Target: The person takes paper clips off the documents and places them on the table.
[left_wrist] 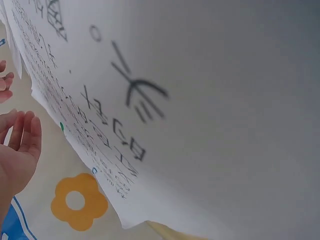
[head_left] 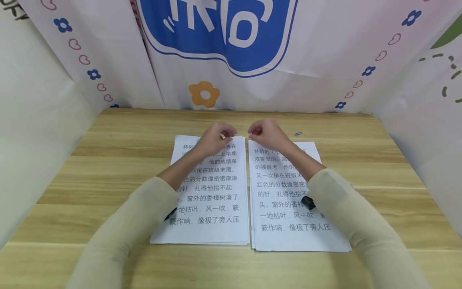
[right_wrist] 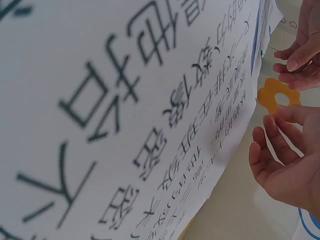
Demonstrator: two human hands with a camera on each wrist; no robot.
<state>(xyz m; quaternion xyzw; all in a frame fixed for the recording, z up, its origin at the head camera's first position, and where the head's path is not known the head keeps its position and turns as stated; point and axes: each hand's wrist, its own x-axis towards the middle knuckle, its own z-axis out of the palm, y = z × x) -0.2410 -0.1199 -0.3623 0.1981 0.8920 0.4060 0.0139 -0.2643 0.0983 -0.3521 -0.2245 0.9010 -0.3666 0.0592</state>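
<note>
My left hand (head_left: 214,138) is over the top edge of the left paper stack (head_left: 213,233), thumb and fingers loosely bent. Facing it, my right hand (head_left: 268,133) is at the top edge of the right paper stack (head_left: 299,239), with thumb and index tips close together. A narrow gap parts the two hands, and I make out nothing between the fingertips. Large printed Chinese text covers both top sheets. In the left wrist view the left hand (left_wrist: 20,150) shows bent fingers; the right wrist view shows the right hand (right_wrist: 287,155) loosely curled.
A small blue paper clip (head_left: 297,133) lies beyond the right stack. A small green spot (left_wrist: 61,126) and a blue one (left_wrist: 94,170) show at the left stack's edge. Behind the wooden table (head_left: 126,124) hangs a printed curtain (head_left: 314,80).
</note>
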